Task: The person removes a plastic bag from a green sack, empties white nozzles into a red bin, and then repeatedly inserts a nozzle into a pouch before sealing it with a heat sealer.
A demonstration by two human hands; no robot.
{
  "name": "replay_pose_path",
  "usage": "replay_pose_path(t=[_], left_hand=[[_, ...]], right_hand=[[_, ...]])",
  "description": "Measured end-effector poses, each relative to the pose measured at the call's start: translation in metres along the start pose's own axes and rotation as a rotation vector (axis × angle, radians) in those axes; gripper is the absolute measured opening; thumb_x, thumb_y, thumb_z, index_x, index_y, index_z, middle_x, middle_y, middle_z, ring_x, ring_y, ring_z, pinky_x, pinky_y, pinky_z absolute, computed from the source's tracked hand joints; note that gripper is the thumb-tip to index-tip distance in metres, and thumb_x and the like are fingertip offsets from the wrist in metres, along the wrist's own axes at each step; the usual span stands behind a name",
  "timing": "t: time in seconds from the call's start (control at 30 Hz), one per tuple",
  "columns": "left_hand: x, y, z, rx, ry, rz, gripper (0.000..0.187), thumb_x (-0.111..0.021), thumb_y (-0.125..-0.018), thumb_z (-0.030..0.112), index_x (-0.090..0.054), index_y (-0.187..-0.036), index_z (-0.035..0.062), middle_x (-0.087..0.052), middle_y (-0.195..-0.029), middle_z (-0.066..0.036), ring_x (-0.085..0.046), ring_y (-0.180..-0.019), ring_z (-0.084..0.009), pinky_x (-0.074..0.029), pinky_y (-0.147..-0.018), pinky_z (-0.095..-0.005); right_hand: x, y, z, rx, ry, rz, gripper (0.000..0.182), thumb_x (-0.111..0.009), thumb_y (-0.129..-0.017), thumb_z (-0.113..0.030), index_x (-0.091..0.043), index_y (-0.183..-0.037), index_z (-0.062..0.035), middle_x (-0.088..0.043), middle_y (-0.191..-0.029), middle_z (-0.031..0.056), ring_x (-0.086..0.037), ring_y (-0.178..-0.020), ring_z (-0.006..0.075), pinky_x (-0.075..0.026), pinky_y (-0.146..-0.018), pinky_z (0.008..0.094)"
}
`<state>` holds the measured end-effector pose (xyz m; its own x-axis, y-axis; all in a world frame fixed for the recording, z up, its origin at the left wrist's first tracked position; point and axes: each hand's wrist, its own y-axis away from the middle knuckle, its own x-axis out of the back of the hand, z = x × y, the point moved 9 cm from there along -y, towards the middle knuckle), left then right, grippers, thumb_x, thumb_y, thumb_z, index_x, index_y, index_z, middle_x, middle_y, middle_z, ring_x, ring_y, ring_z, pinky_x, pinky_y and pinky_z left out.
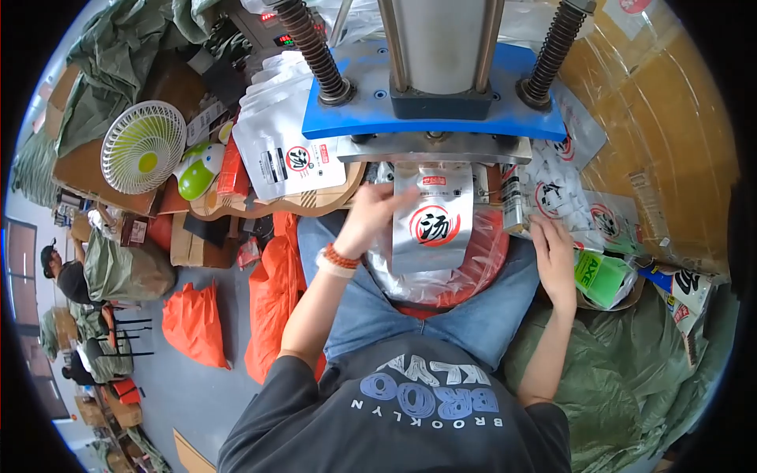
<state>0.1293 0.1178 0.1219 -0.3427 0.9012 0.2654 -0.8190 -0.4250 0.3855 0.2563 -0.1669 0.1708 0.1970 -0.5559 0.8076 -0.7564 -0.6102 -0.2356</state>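
Note:
A silver pouch (426, 254) with a red ring and a black character hangs from beneath the metal bar (441, 148) of a blue press (434, 106). At its upper left edge my left hand (372, 217), with a beaded bracelet, has its fingers closed on the pouch; the fingertips are slightly blurred. My right hand (554, 256) rests farther right, fingers stretched out and lying at the edge of several silver pouches (550, 193). Below the hanging pouch, a red tub (494, 264) lined with clear plastic sits between my knees.
More silver pouches (272, 134) are piled on a wooden board (315, 203) at left, near a white-green fan (143, 147). A large cardboard box (662, 118) stands right, above a green container (601, 277). Orange bags (195, 323) lie on the floor; people sit far left.

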Motion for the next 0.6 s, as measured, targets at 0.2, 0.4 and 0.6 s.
replay_pose_path(t=[0.2, 0.4, 0.6], left_hand=[[0.103, 0.025, -0.019, -0.361, -1.156, 0.660, 0.075, -0.071, -0.079, 0.039, -0.040, -0.141, 0.0103, -0.040, -0.146, -0.012, -0.032, -0.138, -0.0283, -0.022, -0.111, -0.0495], [0.114, 0.083, -0.028, -0.552, -0.442, 0.721, 0.026, -0.067, -0.075, -0.001, -0.071, -0.100, 0.0059, -0.071, -0.089, -0.012, -0.070, -0.078, -0.0230, -0.052, -0.067, -0.0267], [0.025, 0.158, 0.068, -0.954, -0.724, 0.624, 0.037, -0.065, -0.062, -0.009, -0.072, -0.094, 0.0075, -0.072, -0.094, -0.006, -0.069, -0.088, -0.0237, -0.057, -0.076, -0.0319]], right_hand=[[-0.004, 0.009, 0.012, -0.005, -0.191, -0.052, 0.029, -0.054, -0.094, -0.016, -0.055, -0.121, -0.0051, -0.057, -0.113, 0.0100, -0.052, -0.102, 0.0241, -0.040, -0.091, 0.0338], [0.023, 0.021, -0.038, -0.038, -0.782, 0.251, 0.035, -0.060, -0.090, -0.004, -0.046, -0.122, 0.0003, -0.056, -0.111, 0.0099, -0.054, -0.099, 0.0189, -0.042, -0.091, 0.0331], [0.031, 0.027, -0.195, 0.622, 0.055, 0.238, 0.027, -0.073, -0.072, -0.006, -0.066, -0.098, -0.0028, -0.062, -0.095, 0.0072, -0.061, -0.094, 0.0243, -0.041, -0.091, 0.0427]])
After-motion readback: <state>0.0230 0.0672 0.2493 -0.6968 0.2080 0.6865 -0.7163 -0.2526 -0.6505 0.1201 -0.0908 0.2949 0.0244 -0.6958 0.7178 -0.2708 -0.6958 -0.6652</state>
